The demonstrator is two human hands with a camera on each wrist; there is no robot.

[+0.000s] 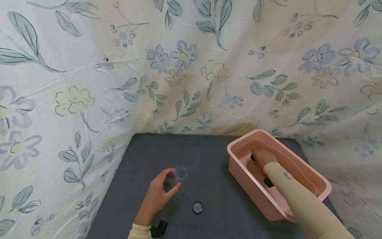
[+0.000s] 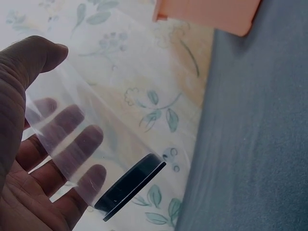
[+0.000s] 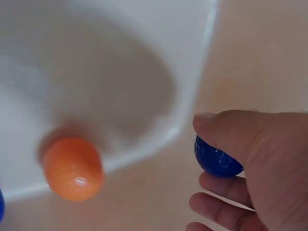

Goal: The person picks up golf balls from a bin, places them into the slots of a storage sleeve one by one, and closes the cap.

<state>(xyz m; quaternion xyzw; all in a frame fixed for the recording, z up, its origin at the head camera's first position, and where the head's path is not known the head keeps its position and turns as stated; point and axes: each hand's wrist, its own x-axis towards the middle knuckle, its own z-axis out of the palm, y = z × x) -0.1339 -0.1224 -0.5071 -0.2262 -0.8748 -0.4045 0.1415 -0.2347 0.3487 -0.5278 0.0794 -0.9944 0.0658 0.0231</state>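
Observation:
My left hand (image 1: 158,192) holds a clear plastic tube (image 1: 180,172) above the dark tabletop, its thumb on one side and fingers on the other. In the left wrist view a black cap (image 2: 132,186) closes one end of the tube (image 2: 103,130). My right hand (image 1: 264,157) reaches inside the pink bin (image 1: 247,179). Between thumb and index finger it pinches a dark blue dimpled ball (image 3: 217,158). An orange ball (image 3: 73,169) lies in the bin, left of that hand in the right wrist view. Another blue ball (image 3: 1,204) shows partly at the frame's edge.
A small round dark-rimmed cap (image 1: 197,207) lies on the dark grey tabletop (image 1: 185,149), right of the left hand and below the tube in the head view. The bin stands at the right side of the table. Flowered cloth (image 1: 191,83) hangs at the back and sides.

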